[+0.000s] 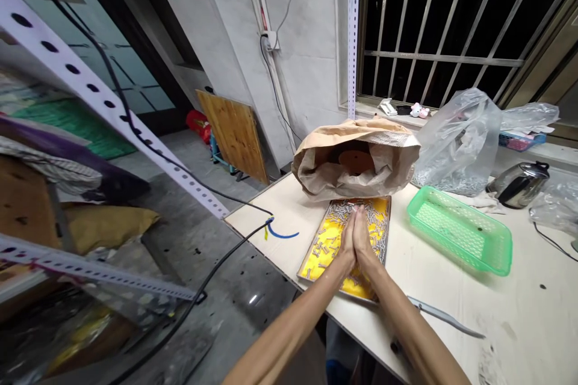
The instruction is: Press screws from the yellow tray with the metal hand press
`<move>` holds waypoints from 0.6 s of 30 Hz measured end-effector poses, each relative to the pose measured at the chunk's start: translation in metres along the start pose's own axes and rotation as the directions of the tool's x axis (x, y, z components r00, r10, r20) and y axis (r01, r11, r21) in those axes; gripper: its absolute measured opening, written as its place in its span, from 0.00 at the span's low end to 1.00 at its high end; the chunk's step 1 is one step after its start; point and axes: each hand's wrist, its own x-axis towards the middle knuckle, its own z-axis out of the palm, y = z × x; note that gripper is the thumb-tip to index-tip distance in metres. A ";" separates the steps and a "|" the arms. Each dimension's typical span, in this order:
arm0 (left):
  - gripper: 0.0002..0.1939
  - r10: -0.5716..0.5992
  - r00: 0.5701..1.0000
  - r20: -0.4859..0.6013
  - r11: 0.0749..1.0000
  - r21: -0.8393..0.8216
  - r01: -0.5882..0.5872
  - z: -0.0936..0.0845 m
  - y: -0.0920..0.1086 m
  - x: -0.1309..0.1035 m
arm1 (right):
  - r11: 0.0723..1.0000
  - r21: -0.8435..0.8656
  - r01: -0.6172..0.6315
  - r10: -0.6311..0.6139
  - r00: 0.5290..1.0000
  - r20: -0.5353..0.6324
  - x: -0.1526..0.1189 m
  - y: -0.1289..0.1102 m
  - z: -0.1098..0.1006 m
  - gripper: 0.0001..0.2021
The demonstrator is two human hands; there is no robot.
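Both hands reach over a shallow tray (311,255) with a yellow bottom. Many small silvery metal pieces (324,248), like short screws or rivets, lie scattered in it and thicker toward the far end and right side. My left hand (347,243) and my right hand (362,237) sit side by side, palms facing and touching, with straight fingers pointing away from me. Their fingertips are among the pieces at the far end. Whether any pieces lie between the palms is hidden. Just beyond the tray, a brown paper sack (311,162) gapes toward me, a round brown disc (356,161) inside.
A green plastic basket (460,234) stands right of the tray, with a grey knife-like tool (445,316) nearer me. Behind are a clear plastic bag (460,138) of metal pieces and a steel kettle (519,183). A black cable (226,257) crosses the table's left corner.
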 end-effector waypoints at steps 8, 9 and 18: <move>0.26 0.052 0.991 0.122 0.895 0.435 -0.100 -0.013 0.026 0.003 | 0.965 -0.241 0.101 -0.106 0.994 -0.010 0.046 -0.015 -0.050 0.27; 0.25 0.089 0.988 0.124 0.832 0.537 -0.142 -0.019 0.034 0.011 | 0.954 -0.275 0.116 -0.122 0.992 -0.006 0.049 -0.016 -0.055 0.25; 0.23 0.386 0.899 0.208 0.302 0.892 -0.336 -0.038 0.020 0.070 | 0.887 -0.430 0.169 -0.179 0.984 0.017 0.053 -0.019 -0.037 0.12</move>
